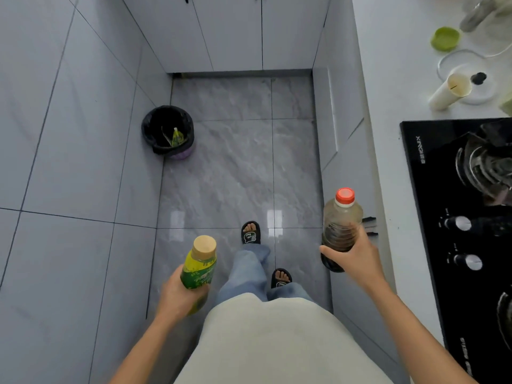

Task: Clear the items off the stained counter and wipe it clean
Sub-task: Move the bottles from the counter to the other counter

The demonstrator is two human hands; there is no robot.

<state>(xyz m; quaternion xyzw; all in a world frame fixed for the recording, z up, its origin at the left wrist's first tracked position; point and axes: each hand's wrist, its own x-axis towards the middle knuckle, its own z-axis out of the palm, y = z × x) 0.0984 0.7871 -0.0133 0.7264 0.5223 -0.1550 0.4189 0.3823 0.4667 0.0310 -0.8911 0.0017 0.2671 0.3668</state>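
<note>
My left hand (180, 293) grips a green-labelled bottle (200, 266) with a tan cap, held over the floor. My right hand (357, 257) grips a clear bottle (342, 225) with a red cap and dark liquid in its lower part, next to the counter front. The white counter (393, 79) runs along the right side. On it lie a cream cup (450, 91) tipped on its side, a green lid (445, 38) and a glass plate (468, 76) with a small dark thing on it.
A black gas hob (454, 217) with knobs is set into the counter at right. A bin (167, 133) lined with a black bag stands by the left wall, with a green wrapper inside. Grey tiled floor lies ahead; white cabinets close the far end.
</note>
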